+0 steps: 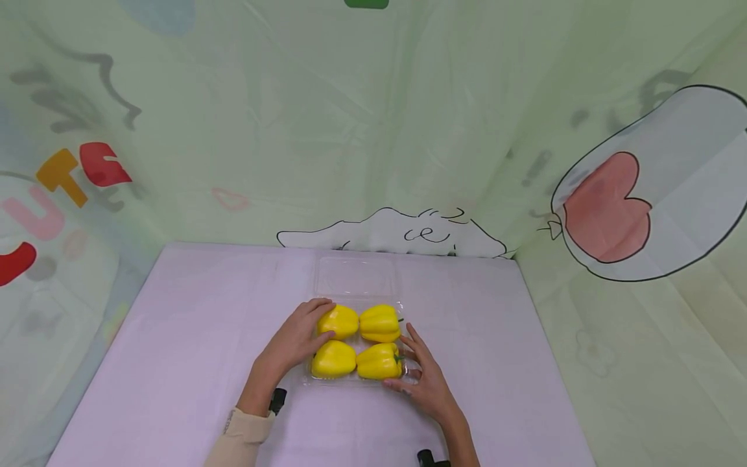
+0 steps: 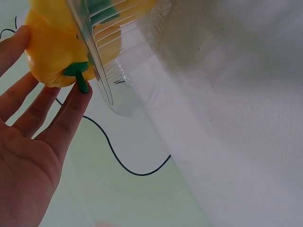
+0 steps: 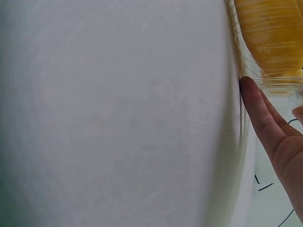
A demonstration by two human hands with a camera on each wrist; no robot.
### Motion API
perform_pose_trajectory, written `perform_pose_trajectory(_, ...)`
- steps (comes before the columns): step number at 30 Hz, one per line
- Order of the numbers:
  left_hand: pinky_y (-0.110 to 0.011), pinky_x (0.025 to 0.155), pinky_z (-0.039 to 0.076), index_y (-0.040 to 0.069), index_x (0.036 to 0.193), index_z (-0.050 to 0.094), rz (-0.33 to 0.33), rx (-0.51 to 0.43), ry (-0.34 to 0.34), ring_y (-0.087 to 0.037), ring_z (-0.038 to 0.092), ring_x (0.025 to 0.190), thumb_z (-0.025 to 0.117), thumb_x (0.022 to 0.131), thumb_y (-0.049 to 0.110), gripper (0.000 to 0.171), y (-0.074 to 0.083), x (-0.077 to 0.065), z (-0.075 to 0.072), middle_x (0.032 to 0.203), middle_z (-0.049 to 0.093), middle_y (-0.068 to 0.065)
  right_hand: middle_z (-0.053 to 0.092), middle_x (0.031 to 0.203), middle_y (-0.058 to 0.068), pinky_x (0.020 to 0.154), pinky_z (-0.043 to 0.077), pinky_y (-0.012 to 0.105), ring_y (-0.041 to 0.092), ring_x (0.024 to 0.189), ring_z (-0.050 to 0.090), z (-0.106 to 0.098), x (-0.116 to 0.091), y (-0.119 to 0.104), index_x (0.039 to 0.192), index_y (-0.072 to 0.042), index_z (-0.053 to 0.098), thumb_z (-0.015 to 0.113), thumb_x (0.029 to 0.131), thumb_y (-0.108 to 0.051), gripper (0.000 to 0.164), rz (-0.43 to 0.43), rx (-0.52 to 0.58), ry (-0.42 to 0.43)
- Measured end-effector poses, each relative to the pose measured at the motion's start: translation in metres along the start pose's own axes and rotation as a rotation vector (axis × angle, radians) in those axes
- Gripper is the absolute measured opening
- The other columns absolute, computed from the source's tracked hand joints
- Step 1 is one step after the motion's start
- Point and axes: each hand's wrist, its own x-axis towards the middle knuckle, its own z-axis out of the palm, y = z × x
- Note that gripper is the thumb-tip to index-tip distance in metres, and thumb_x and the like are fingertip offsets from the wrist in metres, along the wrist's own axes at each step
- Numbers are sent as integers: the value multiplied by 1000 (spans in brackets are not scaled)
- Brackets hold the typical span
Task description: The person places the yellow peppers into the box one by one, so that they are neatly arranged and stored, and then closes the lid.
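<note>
A clear plastic container point(image 1: 350, 383) with several yellow bell peppers sits on the table, its clear lid point(image 1: 357, 275) folded open toward the back. My left hand point(image 1: 299, 334) grips the far-left bell pepper point(image 1: 341, 322), thumb on the near side and fingers on the far side. In the left wrist view, a fingertip lies against that pepper's green stem point(image 2: 78, 75). Spread around the container's right side is my right hand point(image 1: 428, 376), its thumb at the near corner and its fingers along the wall. The near-right bell pepper point(image 1: 378, 362) and far-right bell pepper point(image 1: 379, 324) lie closest to it.
The near-left bell pepper point(image 1: 334, 360) sits below my left hand. A pale cloth covers the table point(image 1: 484, 363). Printed curtains point(image 1: 350, 130) hang behind it and on both sides, with a balloon drawing point(image 1: 671, 194) at the right.
</note>
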Motion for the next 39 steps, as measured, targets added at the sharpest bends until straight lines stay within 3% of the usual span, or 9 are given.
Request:
perform_pose_trajectory(5,-52,125,45,4,149,58,4,-10,-3,-35,55,144,78,97,26,60,-2,2,0,155,57,-13,21,179,-8,106,61,32,33,144,57,0,1,-1,160,-31,44,98,72,-25,104,22,0,-4)
perform_pose_trajectory(23,-53,126,43,4,150,58,-61,-56,-22,-35,53,147,77,97,26,61,-6,8,7,156,57,-14,20,179,-9,104,61,29,33,145,57,1,1,-1,157,-30,48,98,72,-25,99,25,-5,-1)
perform_pose_trajectory(39,-51,127,43,6,151,57,-65,-46,-28,-34,52,147,77,96,29,64,-9,8,10,156,57,-11,20,179,-6,103,61,25,33,145,56,1,2,1,158,-30,48,97,73,-27,98,16,-8,-3)
